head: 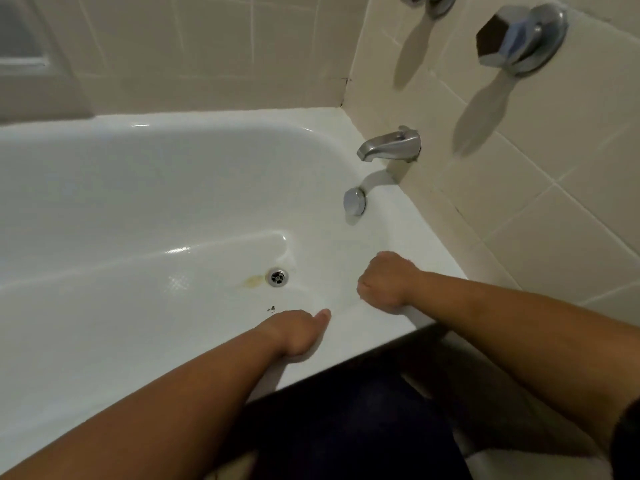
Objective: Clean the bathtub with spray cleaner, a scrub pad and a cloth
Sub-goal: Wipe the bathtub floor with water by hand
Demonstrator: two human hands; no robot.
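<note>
Right hand (388, 282) hangs knuckles-up just inside the near rim of the white bathtub (214, 117), fingers curled under and hidden; what the grip holds, if anything, cannot be told. Left hand (298, 332) rests on the same wall, thumb out, its fingers also unseen. Beyond lie the drain (277, 277), a yellowish stain (254, 280) beside it, and the spout (389, 143).

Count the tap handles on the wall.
2. One handle high on the end wall; a second handle left of it, cut off by the top edge. More may be hidden above.
</note>
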